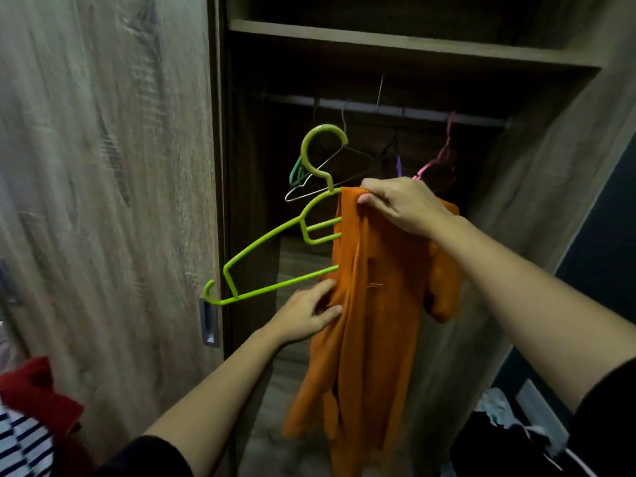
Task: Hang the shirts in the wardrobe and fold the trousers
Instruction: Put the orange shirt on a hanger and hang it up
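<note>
An orange shirt [375, 304] hangs bunched over the right half of a lime-green plastic hanger [275, 232], in front of the open wardrobe. My right hand [402, 204] grips the shirt's top together with the hanger's shoulder. Lower down, my left hand [306, 315] pinches the shirt's left edge just under the hanger's bottom bar. The hanger's left arm and hook stick out bare. Behind them runs the wardrobe rail [389, 108], dim in the shadow.
Several bare hangers, wire [309, 187], green, purple and pink [437, 156], hang on the rail. A shelf [395, 43] sits above it. The wooden sliding door [103, 166] stands at left. Red [38, 394] and striped clothes lie lower left, dark clothes lower right.
</note>
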Tool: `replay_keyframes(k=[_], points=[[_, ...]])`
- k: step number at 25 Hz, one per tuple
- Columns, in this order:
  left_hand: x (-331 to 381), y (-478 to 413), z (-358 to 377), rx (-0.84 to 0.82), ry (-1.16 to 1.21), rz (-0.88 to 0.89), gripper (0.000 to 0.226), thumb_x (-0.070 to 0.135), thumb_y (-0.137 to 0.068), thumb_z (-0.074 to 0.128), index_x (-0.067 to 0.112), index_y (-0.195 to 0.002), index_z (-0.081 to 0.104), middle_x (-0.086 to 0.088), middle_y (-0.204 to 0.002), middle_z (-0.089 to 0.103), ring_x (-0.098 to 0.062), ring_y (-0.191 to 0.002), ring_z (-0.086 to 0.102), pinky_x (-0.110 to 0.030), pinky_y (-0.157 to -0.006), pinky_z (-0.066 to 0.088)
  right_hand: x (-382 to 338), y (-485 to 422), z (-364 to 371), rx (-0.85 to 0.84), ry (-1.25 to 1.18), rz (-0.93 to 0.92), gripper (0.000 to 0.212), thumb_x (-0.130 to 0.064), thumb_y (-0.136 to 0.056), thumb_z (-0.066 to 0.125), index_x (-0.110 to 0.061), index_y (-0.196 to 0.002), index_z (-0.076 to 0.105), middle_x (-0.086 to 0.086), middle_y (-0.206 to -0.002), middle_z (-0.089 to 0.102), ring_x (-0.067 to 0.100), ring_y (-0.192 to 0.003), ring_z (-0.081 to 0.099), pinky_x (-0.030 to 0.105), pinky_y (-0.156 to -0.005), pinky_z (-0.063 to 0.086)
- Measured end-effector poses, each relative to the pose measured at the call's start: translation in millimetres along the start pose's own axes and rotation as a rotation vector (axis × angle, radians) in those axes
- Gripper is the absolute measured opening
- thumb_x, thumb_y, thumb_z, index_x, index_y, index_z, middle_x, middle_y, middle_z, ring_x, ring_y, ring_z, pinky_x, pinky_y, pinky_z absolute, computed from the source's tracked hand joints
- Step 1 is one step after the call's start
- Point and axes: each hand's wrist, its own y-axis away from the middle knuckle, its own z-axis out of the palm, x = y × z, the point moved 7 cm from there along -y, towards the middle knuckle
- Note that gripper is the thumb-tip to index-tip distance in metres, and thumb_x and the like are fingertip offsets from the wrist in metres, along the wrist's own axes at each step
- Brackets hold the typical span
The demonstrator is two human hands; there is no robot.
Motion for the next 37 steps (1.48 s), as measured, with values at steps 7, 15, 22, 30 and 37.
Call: replay_keyframes(k=[7, 15, 22, 30, 37], points=[[-55.6, 38.8, -35.3, 0.239, -0.223, 0.013, 0.063, 0.067, -0.087, 0.034, 0.016, -0.106, 0.065, -0.001, -0.107, 0.065, -0.012, -0.101, 0.059, -0.019, -0.09, 0.042, 56.2, 37.4, -16.5, 0.033, 0.085, 0.094, 0.068, -0.071, -0.085, 0.009, -0.022, -0.093, 0.055, 0.005, -0.092, 0.066, 0.029, -0.085, 0.063, 0.031, -0.063, 0.041], [-30.5, 23.0, -97.5, 0.36, -0.226, 0.21, 0.036, 0.046, -0.096, 0.037, 0.018, -0.105, 0.057, -0.006, -0.107, 0.05, -0.005, -0.099, 0.043, -0.013, -0.091, 0.038, 67.4, 65.4, 19.8, -0.044, 0.035, 0.179, 0.047, -0.061, -0.088, 0.02, -0.029, -0.093, 0.054, -0.002, -0.09, 0.062, 0.023, -0.086, 0.061, 0.03, -0.063, 0.04], [-17.0, -21.8, -117.2, 0.257, -0.123, -0.175, 0.067, 0.04, -0.076, 0.073, 0.019, -0.132, 0.043, -0.011, -0.132, 0.047, -0.021, -0.117, 0.05, -0.029, -0.099, 0.042, 43.8, 65.9, 41.0, -0.026, -0.328, 0.296, 0.018, -0.043, -0.096, 0.035, -0.043, -0.081, 0.045, -0.02, -0.07, 0.049, -0.005, -0.068, 0.049, 0.022, -0.063, 0.033], [2.4, -25.3, -126.5, 0.114, -0.059, -0.076, 0.011, 0.03, -0.082, 0.068, 0.022, -0.09, 0.069, 0.003, -0.085, 0.068, -0.004, -0.082, 0.061, -0.014, -0.071, 0.046, 37.1, 70.2, 59.4, -0.119, -0.334, 0.254, 0.025, -0.056, -0.093, 0.031, -0.041, -0.101, 0.05, -0.018, -0.091, 0.056, 0.005, -0.085, 0.054, 0.033, -0.073, 0.045], [-23.1, -15.1, -169.1, 0.111, -0.042, -0.157, 0.011, 0.025, -0.083, 0.067, 0.029, -0.094, 0.064, 0.009, -0.089, 0.064, 0.001, -0.085, 0.058, -0.013, -0.075, 0.044, 65.3, 101.8, 67.3, -0.142, -0.363, 0.455, 0.026, -0.058, -0.088, 0.032, -0.038, -0.088, 0.05, -0.009, -0.079, 0.056, 0.01, -0.074, 0.056, 0.028, -0.07, 0.043]])
